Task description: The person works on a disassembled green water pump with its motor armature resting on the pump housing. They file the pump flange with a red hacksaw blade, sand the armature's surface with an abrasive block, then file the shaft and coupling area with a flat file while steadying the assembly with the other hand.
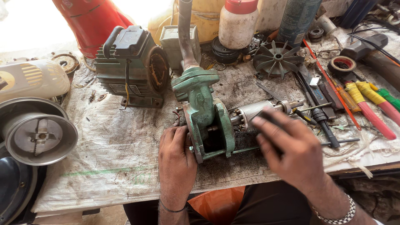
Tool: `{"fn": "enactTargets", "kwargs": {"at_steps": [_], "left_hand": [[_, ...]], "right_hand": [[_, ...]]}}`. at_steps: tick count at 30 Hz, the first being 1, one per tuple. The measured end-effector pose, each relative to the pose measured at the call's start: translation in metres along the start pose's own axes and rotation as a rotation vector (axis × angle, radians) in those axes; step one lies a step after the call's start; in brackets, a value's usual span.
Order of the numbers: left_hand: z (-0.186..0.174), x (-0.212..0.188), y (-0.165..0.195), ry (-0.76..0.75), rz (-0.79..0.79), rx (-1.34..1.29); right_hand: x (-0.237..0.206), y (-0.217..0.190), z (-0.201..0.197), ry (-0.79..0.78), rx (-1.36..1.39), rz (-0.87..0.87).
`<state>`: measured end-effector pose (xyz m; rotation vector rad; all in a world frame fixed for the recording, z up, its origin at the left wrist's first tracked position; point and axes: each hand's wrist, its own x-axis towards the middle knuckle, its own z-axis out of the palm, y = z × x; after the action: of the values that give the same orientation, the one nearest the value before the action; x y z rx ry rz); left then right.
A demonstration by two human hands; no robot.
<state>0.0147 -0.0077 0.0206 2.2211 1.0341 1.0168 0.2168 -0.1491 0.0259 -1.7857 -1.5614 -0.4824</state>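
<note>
Pump housing [210, 121], green cast metal, lying near the front edge of the counter [125, 158] at its middle, a grey pipe rising from its top. From its right side I see a rotor [258, 111] on a shaft, pointing toward the right edge.

My left hand [177, 160] grips the housing's left face, fingers curled against it. My right hand [287, 146] hovers over the rotor, blurred, fingers loosely bent; I cannot tell whether it holds anything.

Behind the housing, toward the back edge: a green motor body [129, 66], a grey fan impeller [277, 58], a white bottle with red cap [238, 23]. Along the right edge: screwdrivers with yellow and red handles [371, 106], a roll of tape [341, 66], a hammer [371, 50]. At the left edge: a round metal cover [37, 133]. Woven sacking covers the counter.
</note>
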Motion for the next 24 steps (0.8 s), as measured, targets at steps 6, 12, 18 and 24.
{"fn": "enactTargets", "kwargs": {"at_steps": [6,12,18,24], "left_hand": [[0.0006,-0.001,-0.0013,0.024,0.022,-0.008],[0.0014,-0.0011,-0.0026,0.023,0.024,0.044],[0.0025,-0.0009,-0.0027,0.004,-0.025,0.03],[0.0021,-0.0019,-0.0036,0.023,0.014,0.03]], "right_hand": [[-0.0004,0.0015,0.0024,-0.09,0.015,-0.118],[-0.0009,-0.0004,0.0012,0.019,-0.063,0.025],[0.0003,-0.0011,0.0008,-0.026,-0.025,-0.009],[-0.0002,-0.0002,0.001,-0.09,0.01,-0.093]]}}
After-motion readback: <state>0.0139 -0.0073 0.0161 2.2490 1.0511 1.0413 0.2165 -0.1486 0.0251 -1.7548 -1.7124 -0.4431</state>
